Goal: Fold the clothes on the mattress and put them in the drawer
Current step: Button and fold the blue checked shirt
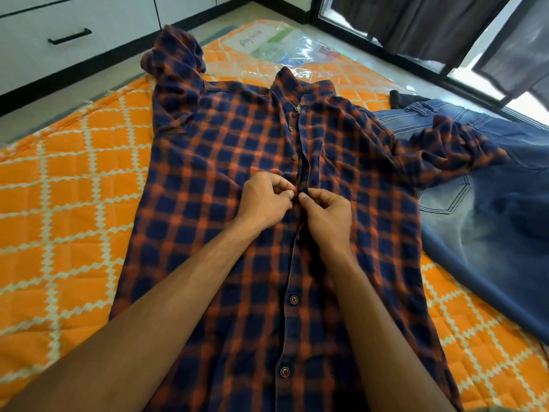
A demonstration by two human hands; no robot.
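Observation:
An orange and navy checked shirt lies front side up, spread flat on the orange patterned mattress, collar at the far end. Both sleeves are bunched, one at the far left, one at the right over blue jeans. My left hand and my right hand meet at the shirt's button placket in the middle. Each hand pinches one edge of the placket, fingertips almost touching. Buttons show above and below my hands. A white drawer front with a black handle sits at the far left.
A clear plastic wrapper lies at the mattress's far end. A small dark cloth lies beside the jeans' waistband. Dark curtains hang by a glass door at the far right. Pale floor surrounds the mattress.

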